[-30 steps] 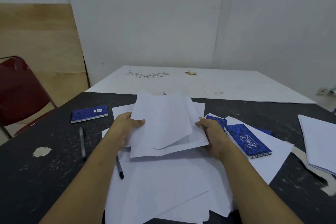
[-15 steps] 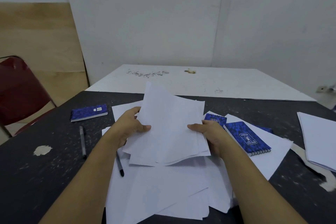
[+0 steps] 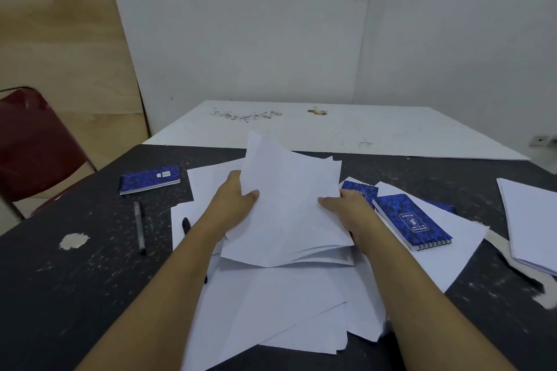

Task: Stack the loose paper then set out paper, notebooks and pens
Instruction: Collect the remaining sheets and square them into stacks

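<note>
Early in stacking. Gripping a sheaf (image 3: pixel 289 214) by both side edges, left hand (image 3: pixel 233 205) and right hand (image 3: pixel 346 208) curled round it, just above the tabletop (image 3: pixel 75 280). Yet to gather the loose sheets (image 3: pixel 271 304) beneath, and to set out notebooks (image 3: pixel 413 220) and pens (image 3: pixel 139 226). Possibly a finished pile (image 3: pixel 530 220) far right.

A bare, dimly lit room around our scuffed worktop.

We see a black worktop (image 3: pixel 75 295) flecked with pale marks, with a chipped patch (image 3: pixel 73 240) at 9 o'clock. A stained white table (image 3: pixel 391 132) adjoins its far edge at 12 o'clock. Behind that, plain white walls (image 3: pixel 241 24) meet in a corner. A plywood panel (image 3: pixel 60 63) stands at 10 o'clock, and a red chair (image 3: pixel 33 141) sits at 9 o'clock.
</note>
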